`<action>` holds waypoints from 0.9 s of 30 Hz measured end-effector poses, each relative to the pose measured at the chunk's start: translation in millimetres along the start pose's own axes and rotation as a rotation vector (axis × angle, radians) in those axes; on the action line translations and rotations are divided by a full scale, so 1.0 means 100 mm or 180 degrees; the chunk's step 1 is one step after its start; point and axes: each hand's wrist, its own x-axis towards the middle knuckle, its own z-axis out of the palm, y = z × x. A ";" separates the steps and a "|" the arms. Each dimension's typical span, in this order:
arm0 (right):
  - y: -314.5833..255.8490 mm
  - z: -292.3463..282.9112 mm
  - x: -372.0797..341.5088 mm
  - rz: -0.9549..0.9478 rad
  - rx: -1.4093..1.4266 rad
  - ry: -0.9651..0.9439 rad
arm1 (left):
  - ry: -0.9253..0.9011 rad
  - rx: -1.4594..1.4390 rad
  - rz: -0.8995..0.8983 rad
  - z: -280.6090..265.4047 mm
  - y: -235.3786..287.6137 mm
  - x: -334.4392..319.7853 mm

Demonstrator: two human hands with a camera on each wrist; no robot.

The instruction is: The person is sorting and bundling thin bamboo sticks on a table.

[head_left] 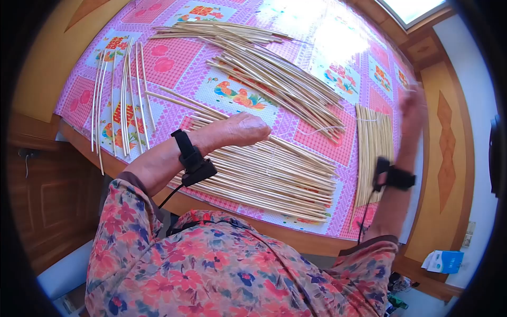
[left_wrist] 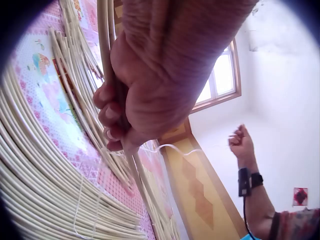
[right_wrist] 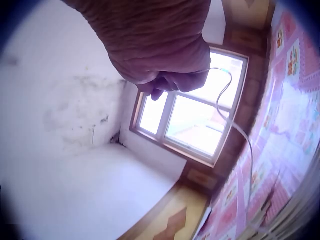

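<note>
My left hand (head_left: 237,129) grips a couple of long pale stalks (left_wrist: 105,42), its fingers curled round them in the left wrist view. It hangs over a broad layer of similar stalks (head_left: 264,185) near the table's front edge. A thin white cord (left_wrist: 176,149) runs from beside the left hand toward the right. My right hand (head_left: 413,108), blurred in the head view, is raised at the table's right side. In the right wrist view its fingers are curled in a fist, with the cord (right_wrist: 249,150) coming out of it and trailing down toward the table.
More stalks (head_left: 280,79) lie in a pile in the middle, with another bunch (head_left: 222,31) behind. A bundle (head_left: 374,153) lies at the right, and several loose stalks (head_left: 125,100) at the left. A patterned pink cloth (head_left: 171,58) covers the table. A wall and window (right_wrist: 195,120) stand beyond.
</note>
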 end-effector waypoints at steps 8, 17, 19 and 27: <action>1.17 0.94 -1.13 0.2052 0.0564 -0.2282 | -0.0041 -0.0161 -0.0070 -0.14 0.05 0.18; 1.40 1.01 -1.15 0.1974 -0.0237 -0.3456 | -0.0139 0.0099 0.0144 -0.08 -0.01 0.29; 1.39 1.03 -1.15 0.1949 -0.0113 -0.3454 | -0.0190 0.0146 0.0032 -0.09 -0.01 0.30; 1.42 0.98 -1.15 0.0576 -0.1047 -0.3115 | -0.0166 -0.0096 0.0050 -0.09 -0.02 0.34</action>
